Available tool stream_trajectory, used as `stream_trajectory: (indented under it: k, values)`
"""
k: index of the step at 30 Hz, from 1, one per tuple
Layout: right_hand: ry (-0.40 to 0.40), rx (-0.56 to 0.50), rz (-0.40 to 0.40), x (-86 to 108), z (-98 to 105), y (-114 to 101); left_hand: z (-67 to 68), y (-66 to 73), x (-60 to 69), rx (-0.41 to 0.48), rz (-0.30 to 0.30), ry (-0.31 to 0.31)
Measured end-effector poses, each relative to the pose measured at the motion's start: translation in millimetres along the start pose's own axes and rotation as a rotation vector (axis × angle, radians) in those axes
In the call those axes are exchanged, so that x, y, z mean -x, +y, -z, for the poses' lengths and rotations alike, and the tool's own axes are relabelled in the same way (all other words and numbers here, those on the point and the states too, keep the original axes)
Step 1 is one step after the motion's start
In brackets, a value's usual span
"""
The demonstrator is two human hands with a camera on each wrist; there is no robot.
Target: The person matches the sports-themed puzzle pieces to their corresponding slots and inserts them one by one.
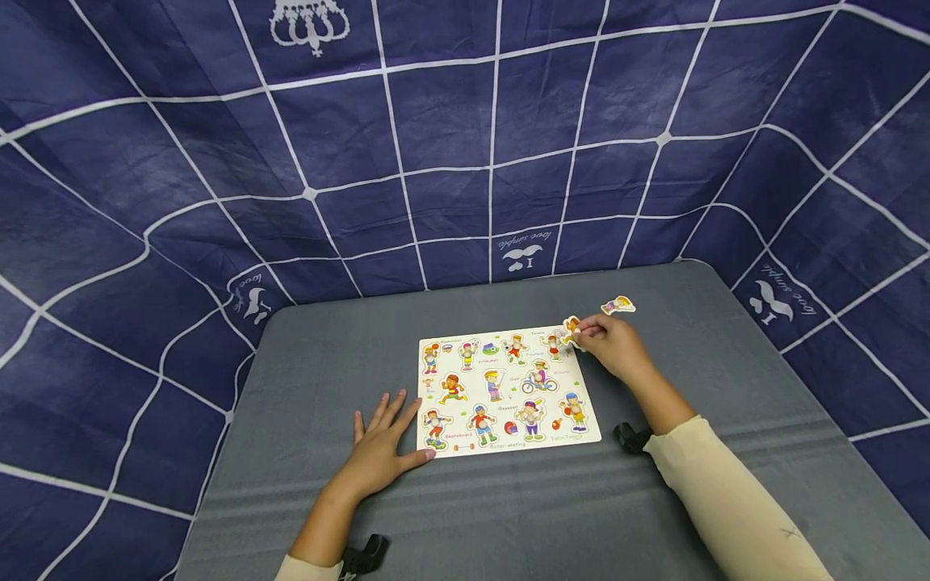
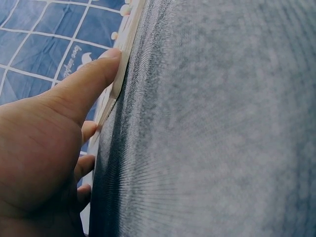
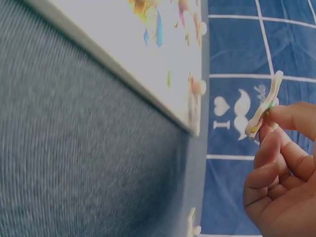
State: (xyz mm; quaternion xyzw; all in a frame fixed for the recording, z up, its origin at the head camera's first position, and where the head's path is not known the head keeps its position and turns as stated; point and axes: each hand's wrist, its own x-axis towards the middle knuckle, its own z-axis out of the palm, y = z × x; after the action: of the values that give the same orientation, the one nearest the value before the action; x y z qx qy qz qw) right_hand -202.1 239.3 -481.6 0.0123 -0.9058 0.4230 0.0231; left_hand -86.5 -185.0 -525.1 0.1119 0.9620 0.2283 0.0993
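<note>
A pale puzzle board (image 1: 475, 407) printed with several sports figures lies flat on the grey table. My left hand (image 1: 381, 452) rests spread at its lower left corner, the thumb touching the board's edge; the left wrist view shows this thumb (image 2: 94, 74) against the board's side. Over the board's top right corner, my right hand (image 1: 613, 345) pinches a puzzle piece (image 1: 571, 324) between thumb and fingers. In the right wrist view that piece (image 3: 266, 106) is seen edge-on, held above the table and apart from the board. Fingers hide part of its picture.
Another loose figure piece (image 1: 618, 305) lies on the table (image 1: 349, 355) beyond my right hand. Small knobs stand up from the pieces in the board. A blue curtain (image 1: 450, 202) with white lines hangs behind and at both sides. Black wrist mounts (image 1: 632, 438) sit by both wrists.
</note>
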Motion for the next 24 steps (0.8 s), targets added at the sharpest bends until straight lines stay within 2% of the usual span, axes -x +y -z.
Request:
stream_trajectory:
  k: [7,16,24]
  values:
    - [0.009,-0.016,0.027,7.6,-4,-14,0.4,-0.3,-1.0,-0.001,0.014,-0.031]
    - [-0.020,-0.030,0.031,13.3,-13,-28,-0.1,-0.7,-0.6,0.005,0.010,-0.025]
    - [-0.043,-0.087,0.055,17.3,-26,-39,0.2,-0.3,-0.6,0.002,0.009,-0.023]
